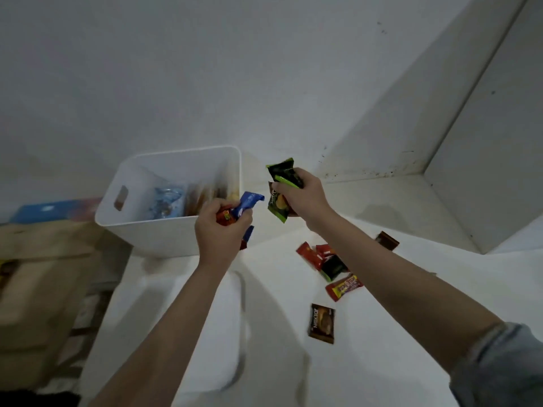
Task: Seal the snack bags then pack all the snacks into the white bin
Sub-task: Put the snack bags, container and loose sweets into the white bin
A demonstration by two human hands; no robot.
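The white bin (152, 230) stands at the back left of the white table, with a blue bag (167, 202) and orange-brown bags inside. My left hand (221, 230) hovers at the bin's near right corner, shut on a blue and a red snack packet (245, 205). Just right of the bin, my right hand (302, 195) is raised and grips green-and-black snack packets (283, 174). On the table lie red packets (313, 254), a green-black packet (333, 268), a red-yellow packet (345, 286) and a brown packet (321, 323).
Another dark brown packet (388, 240) lies further right. A white lid (214, 333) rests on the table near me. A white block (484, 160) rises at the right, with the wall behind it. Cardboard boxes (44, 277) stand off the table's left edge.
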